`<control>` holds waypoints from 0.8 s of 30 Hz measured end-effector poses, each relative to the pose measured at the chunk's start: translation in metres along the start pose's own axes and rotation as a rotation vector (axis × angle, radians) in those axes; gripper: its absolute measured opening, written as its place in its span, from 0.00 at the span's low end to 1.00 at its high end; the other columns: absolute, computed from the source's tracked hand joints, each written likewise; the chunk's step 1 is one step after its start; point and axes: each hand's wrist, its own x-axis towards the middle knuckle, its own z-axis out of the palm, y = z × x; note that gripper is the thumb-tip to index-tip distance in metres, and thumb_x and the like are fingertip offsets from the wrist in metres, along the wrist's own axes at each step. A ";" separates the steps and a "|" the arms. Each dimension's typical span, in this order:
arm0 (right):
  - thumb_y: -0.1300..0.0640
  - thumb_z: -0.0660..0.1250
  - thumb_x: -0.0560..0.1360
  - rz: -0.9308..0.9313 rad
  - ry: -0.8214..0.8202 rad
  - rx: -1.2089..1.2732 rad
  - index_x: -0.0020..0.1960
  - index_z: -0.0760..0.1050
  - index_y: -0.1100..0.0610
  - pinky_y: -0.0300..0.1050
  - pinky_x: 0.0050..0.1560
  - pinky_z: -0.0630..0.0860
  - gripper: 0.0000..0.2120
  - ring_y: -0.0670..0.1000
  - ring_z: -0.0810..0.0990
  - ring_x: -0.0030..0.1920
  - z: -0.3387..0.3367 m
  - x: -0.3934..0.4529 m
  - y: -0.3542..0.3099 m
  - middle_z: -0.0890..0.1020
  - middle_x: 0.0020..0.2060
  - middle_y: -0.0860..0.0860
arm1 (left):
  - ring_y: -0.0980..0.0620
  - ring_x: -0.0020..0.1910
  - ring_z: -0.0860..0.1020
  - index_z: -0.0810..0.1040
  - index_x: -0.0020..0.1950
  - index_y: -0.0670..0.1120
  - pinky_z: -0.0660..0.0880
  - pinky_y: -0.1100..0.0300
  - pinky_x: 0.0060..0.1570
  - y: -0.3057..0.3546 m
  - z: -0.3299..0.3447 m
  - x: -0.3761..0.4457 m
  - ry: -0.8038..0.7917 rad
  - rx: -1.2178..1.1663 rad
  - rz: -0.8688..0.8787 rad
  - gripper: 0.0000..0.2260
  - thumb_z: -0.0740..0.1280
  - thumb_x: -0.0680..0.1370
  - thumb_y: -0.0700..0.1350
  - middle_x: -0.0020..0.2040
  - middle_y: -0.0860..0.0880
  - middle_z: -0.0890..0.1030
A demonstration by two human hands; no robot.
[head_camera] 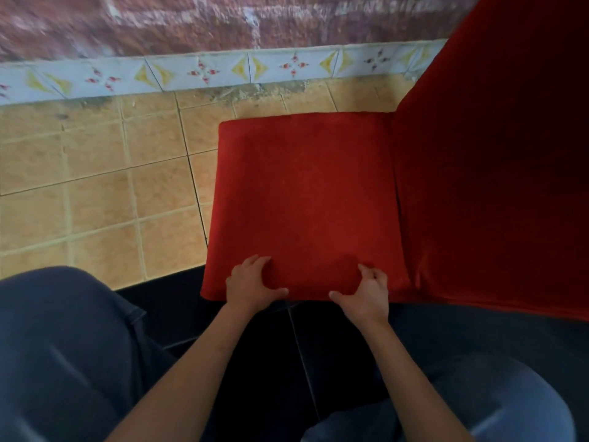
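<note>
Your left hand point(251, 282) grips the near edge of the red seat point(306, 199), its fingers curled onto the top cloth and its thumb laid along the front rim; your right hand point(366, 293) grips the same edge just to the right, fingers bent down on the top and thumb pointing in along the rim toward the other thumb; the two hands sit near each other but apart, with a bare stretch of red edge between the thumbs; both forearms run up to the seat from the bottom of the view, bare to the wrist. The seat lies flat in the middle of the view, a squarish red pad with rounded far corners, its cloth smooth apart from a slight dent between your hands; its right side meets the red back point(494, 186), which rises tall along the right of the view and darkens toward the top; a thin seam shows where the two join. Your knees, left point(63, 346) and right point(478, 409), are in blue trousers and flank your arms low in the view; dark tiles point(271, 362) lie under your arms; a tan tiled floor point(95, 186) spreads left of the seat and beyond it; a pale skirting point(223, 71) with red and yellow motifs runs along the far edge of the floor; a brick wall point(191, 20) stands above it, blurred.
</note>
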 end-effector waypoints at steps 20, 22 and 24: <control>0.45 0.77 0.66 0.375 0.334 0.634 0.77 0.43 0.55 0.55 0.55 0.73 0.54 0.65 0.73 0.60 0.038 -0.007 0.008 0.63 0.68 0.65 | 0.40 0.70 0.67 0.37 0.78 0.44 0.65 0.53 0.66 0.032 0.076 -0.032 0.311 -0.977 -0.505 0.54 0.76 0.70 0.54 0.73 0.38 0.64; 0.43 0.76 0.67 0.387 0.293 0.676 0.77 0.33 0.53 0.51 0.54 0.72 0.60 0.64 0.73 0.62 0.042 -0.002 0.005 0.61 0.70 0.64 | 0.41 0.70 0.67 0.29 0.76 0.45 0.63 0.55 0.68 0.041 0.075 -0.020 0.287 -1.093 -0.545 0.57 0.75 0.71 0.55 0.73 0.39 0.64; 0.43 0.75 0.68 0.393 0.274 0.683 0.75 0.25 0.52 0.52 0.56 0.73 0.62 0.63 0.73 0.62 0.046 0.002 0.005 0.59 0.72 0.64 | 0.40 0.70 0.67 0.24 0.73 0.45 0.62 0.54 0.69 0.047 0.075 -0.009 0.299 -1.161 -0.586 0.59 0.74 0.71 0.56 0.73 0.38 0.64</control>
